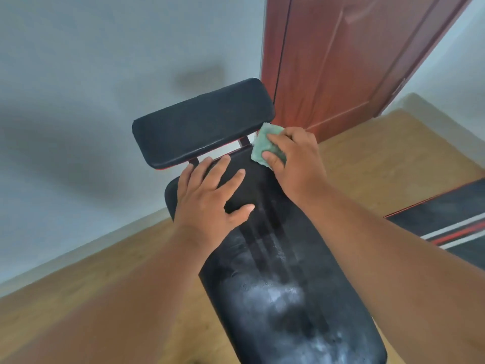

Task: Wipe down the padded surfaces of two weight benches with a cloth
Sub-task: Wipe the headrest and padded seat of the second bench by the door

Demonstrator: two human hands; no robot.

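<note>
Wiping the far right corner of a black bench pad (283, 271).
My right hand (296, 164) grips a green cloth (265, 145) pressed there; my left hand (210, 195) lies flat, fingers spread, at the pad's far left edge. A second bench (451, 219) sits right.

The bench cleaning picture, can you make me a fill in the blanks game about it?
1. The right hand holds a ____ cloth.
2. The left hand rests flat on the long ____ pad.
3. Behind the small headrest pad stands a reddish-brown ____.
4. The floor looks made of ____.

Missing words: green; black; door; wood
</note>
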